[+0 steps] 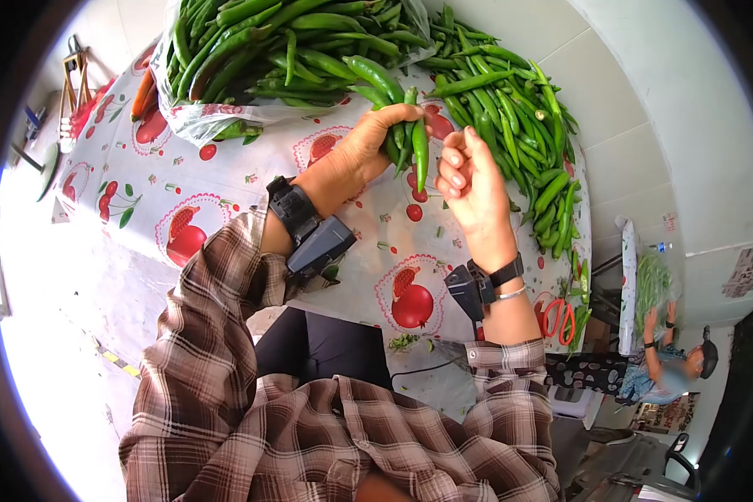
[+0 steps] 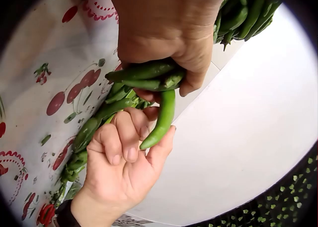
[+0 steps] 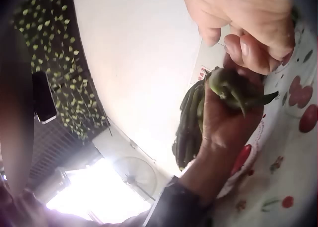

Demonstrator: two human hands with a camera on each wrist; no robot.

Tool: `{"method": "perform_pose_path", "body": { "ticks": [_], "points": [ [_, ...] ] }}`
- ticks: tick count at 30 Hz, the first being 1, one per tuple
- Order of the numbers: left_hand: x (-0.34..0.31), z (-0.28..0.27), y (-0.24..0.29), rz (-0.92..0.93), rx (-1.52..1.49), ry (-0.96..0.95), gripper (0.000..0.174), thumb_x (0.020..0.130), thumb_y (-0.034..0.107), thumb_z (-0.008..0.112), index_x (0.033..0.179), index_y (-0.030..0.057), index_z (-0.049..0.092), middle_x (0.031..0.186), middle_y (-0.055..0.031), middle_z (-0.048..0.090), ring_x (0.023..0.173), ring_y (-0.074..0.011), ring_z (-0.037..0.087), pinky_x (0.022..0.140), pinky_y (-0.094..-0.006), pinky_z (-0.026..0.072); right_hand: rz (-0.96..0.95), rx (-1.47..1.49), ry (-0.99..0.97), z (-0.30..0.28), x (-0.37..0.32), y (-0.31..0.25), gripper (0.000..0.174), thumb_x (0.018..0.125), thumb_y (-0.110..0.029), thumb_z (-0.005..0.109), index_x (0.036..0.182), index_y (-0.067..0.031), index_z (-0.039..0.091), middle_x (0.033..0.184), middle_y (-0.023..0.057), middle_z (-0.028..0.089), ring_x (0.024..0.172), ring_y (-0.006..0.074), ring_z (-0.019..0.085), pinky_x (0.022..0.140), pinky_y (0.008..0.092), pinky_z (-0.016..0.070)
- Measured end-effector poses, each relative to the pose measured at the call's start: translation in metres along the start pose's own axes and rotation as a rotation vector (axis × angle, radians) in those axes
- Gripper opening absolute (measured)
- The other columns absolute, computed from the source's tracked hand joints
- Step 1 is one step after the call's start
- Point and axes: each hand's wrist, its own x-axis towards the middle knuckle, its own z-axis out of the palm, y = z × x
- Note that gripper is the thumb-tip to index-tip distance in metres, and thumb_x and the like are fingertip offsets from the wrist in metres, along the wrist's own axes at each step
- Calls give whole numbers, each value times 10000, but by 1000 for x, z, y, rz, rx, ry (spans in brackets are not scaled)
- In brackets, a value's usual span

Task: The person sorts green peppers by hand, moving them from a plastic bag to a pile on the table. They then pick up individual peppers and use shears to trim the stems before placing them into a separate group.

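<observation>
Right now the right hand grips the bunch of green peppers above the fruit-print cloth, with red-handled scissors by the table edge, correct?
Not quite. The left hand grips the bunch of green peppers, as the head view shows; the right hand only pinches one hanging pepper. The fruit-print cloth and red-handled scissors are as you say.

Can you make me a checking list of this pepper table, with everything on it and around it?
Surface: fruit-print cloth covers it.
Job's things: bunch of green peppers; loose pepper pile; bagged peppers.
Clutter: red-handled scissors; green scraps.
Hands: left hand grips the bunch; right hand, fingers curled, at one hanging pepper, grip unclear.
Cables: black cable below the cloth's edge.
Surroundings: white tiled wall; another person seated at the right.
</observation>
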Motion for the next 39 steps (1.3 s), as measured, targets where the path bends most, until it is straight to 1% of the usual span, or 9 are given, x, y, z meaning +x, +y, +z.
{"method": "perform_pose_path", "body": {
  "ticks": [7, 13, 15, 21, 23, 27, 31, 35, 39],
  "points": [
    [-5, 3, -2, 11, 141, -41, 215, 754, 141, 642, 902, -3, 582, 794, -100, 614, 709, -190, 608, 631, -347, 534, -83, 30, 43, -34, 9, 13, 296, 929, -353, 460, 786, -96, 489, 621, -47, 394, 444, 45, 332, 415, 188, 280],
    [-10, 10, -2, 8, 117, 11, 197, 745, 123, 647, 888, 1, 590, 769, -102, 614, 690, -194, 614, 586, -363, 542, -128, -33, 95, -36, 6, 20, 280, 921, -295, 489, 788, -53, 532, 601, -37, 399, 427, 49, 318, 393, 199, 241],
    [-15, 17, 1, -35, 96, 42, 164, 695, 91, 651, 831, 31, 582, 727, -96, 613, 630, -179, 599, 562, -296, 494, -155, -48, 65, -36, 6, 22, 284, 924, -286, 482, 776, -48, 527, 603, -33, 386, 425, 48, 306, 391, 196, 237],
    [-17, 19, 1, -29, 133, 45, 181, 705, 68, 646, 858, 3, 576, 742, -94, 605, 665, -184, 602, 615, -298, 509, -177, -116, 118, -39, 3, 22, 293, 925, -282, 473, 767, -41, 524, 600, -26, 371, 429, 46, 304, 386, 195, 236],
    [-15, 16, 0, -13, 182, -11, 215, 733, 72, 637, 906, -25, 555, 816, -126, 598, 701, -222, 610, 599, -374, 539, -184, -125, 115, -37, 2, 22, 294, 922, -284, 480, 760, -43, 526, 596, -28, 374, 428, 46, 309, 386, 195, 236],
    [-17, 19, 2, 53, 312, 16, 216, 721, 74, 646, 894, -31, 570, 794, -115, 605, 694, -207, 608, 615, -339, 527, -193, -142, 120, -39, 3, 24, 281, 912, -273, 503, 748, -47, 532, 584, -33, 390, 427, 45, 323, 389, 197, 241],
    [-28, 30, 34, 173, 512, -3, 215, 692, 62, 666, 873, -22, 588, 795, -93, 619, 702, -179, 606, 656, -294, 505, -163, -134, 94, -42, 1, 22, 239, 914, -255, 497, 789, -53, 518, 608, -30, 402, 445, 44, 324, 405, 194, 247],
    [-37, 43, 104, 422, 885, 9, 210, 660, 33, 672, 856, 1, 605, 796, -74, 630, 716, -149, 606, 680, -265, 487, -136, -105, 102, -40, 0, 22, 204, 898, -217, 521, 791, -43, 534, 600, -31, 421, 437, 44, 336, 399, 196, 252],
    [-30, 30, 178, 616, 1062, 182, 148, 682, 41, 658, 813, 7, 599, 734, -62, 624, 655, -143, 600, 624, -273, 493, -141, -113, 102, -43, 3, 24, 188, 891, -189, 529, 792, -30, 546, 596, -35, 435, 432, 42, 350, 392, 197, 255]
  ]
}}
